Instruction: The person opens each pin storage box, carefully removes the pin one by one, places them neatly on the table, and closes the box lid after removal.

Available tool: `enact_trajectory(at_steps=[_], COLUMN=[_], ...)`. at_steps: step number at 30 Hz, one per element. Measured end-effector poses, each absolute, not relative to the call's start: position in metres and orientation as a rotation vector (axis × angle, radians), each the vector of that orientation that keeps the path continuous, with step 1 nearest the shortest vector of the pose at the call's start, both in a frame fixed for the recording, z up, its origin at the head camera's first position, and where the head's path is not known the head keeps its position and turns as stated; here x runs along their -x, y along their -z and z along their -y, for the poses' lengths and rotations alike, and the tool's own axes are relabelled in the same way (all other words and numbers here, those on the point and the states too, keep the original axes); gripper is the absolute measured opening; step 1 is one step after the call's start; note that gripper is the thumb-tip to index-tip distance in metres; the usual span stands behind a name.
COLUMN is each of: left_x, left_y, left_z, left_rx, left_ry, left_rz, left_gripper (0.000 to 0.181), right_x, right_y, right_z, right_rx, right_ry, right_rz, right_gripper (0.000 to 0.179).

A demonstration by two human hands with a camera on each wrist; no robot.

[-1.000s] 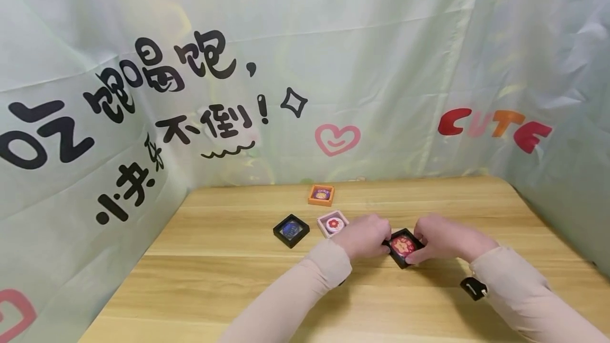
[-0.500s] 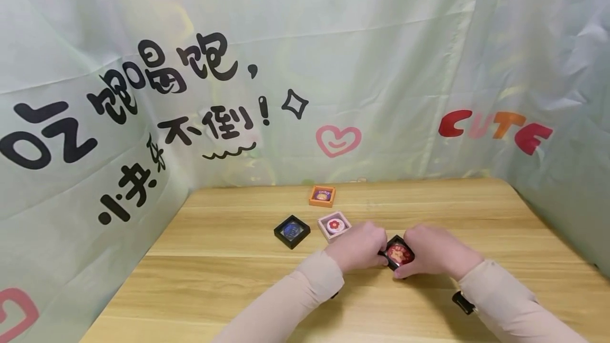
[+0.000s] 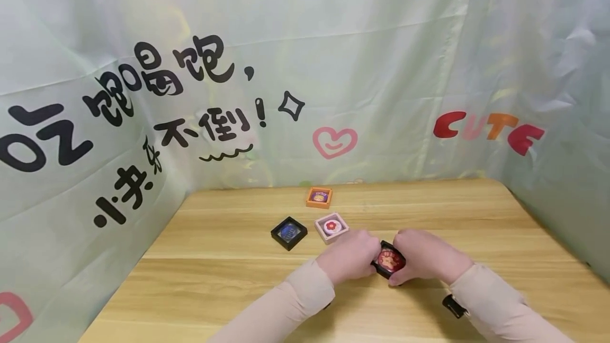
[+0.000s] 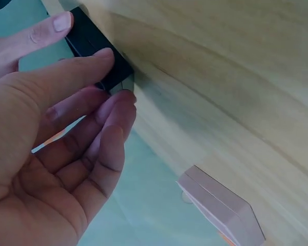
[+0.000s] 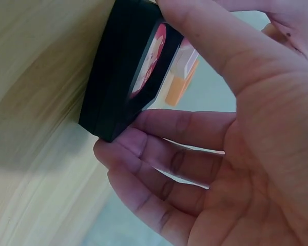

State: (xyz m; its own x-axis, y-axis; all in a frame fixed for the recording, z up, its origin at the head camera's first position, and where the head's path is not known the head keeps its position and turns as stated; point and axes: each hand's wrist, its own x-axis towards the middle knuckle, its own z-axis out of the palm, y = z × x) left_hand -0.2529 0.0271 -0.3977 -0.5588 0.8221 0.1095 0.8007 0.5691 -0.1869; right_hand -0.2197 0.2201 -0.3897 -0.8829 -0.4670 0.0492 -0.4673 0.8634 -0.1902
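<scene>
Both hands hold one small square black display frame (image 3: 389, 261) with a red round badge behind its clear window. My left hand (image 3: 350, 256) pinches its left corner between thumb and curled fingers; in the left wrist view the thumb lies on the side of the black frame (image 4: 88, 37). From the other side my right hand (image 3: 428, 255) grips it, thumb along the near edge and fingers around the far corner. In the right wrist view the black frame (image 5: 110, 72) is tilted near the tabletop; whether it touches the wood I cannot tell.
Left of the hands lies another black frame (image 3: 289, 233) with a blue badge. A pink frame (image 3: 332, 228) with a flower badge sits just beyond my left hand. Farther back is an orange frame (image 3: 319, 198). Printed cloth (image 3: 381, 83) walls the wooden table (image 3: 214, 279) behind and at the sides.
Both hands have drawn the black frame with the red badge leftward and slightly nearer, keeping hold of it throughout. The other frames have stayed in place.
</scene>
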Motion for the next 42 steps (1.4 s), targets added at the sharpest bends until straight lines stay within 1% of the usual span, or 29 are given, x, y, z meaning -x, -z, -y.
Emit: enact_trajectory(at_steps=[12,17,23,29,33,37,39,42], left_x=[0.24,0.235,0.23,0.225,0.223,0.224,0.225,0.227], left_y=[0.396,0.394,0.393,0.393,0.394,0.391,0.389,0.388], left_z=[-0.01,-0.002,0.007,0.015,0.022,0.029,0.033,0.039], left_rx=[1.384,1.395,1.415,1.418,1.376,1.319,1.286,1.252], left_ry=[-0.078,-0.04,-0.035,-0.018,0.024,0.142,0.182,0.224], left_rz=[2.665,2.697,2.685,2.712,2.748,2.833,2.867,2.894], left_gripper=[0.018,0.02,0.028,0.023,0.023,0.013,0.013,0.019], right_x=[0.222,0.222,0.22,0.218,0.217,0.216,0.216,0.216], right_y=[0.388,0.388,0.388,0.39,0.394,0.396,0.395,0.394], right_z=[-0.211,-0.207,-0.201,-0.196,-0.196,-0.194,-0.192,-0.191], right_rx=[-0.789,-0.833,-0.864,-0.859,-0.907,-0.939,-0.956,-0.983], right_ry=[-0.423,-0.428,-0.412,-0.42,-0.365,-0.347,-0.372,-0.435], right_rz=[3.125,3.126,3.115,3.12,3.053,2.99,2.977,2.977], right_gripper=[0.046,0.051,0.059,0.063,0.058,0.048,0.048,0.052])
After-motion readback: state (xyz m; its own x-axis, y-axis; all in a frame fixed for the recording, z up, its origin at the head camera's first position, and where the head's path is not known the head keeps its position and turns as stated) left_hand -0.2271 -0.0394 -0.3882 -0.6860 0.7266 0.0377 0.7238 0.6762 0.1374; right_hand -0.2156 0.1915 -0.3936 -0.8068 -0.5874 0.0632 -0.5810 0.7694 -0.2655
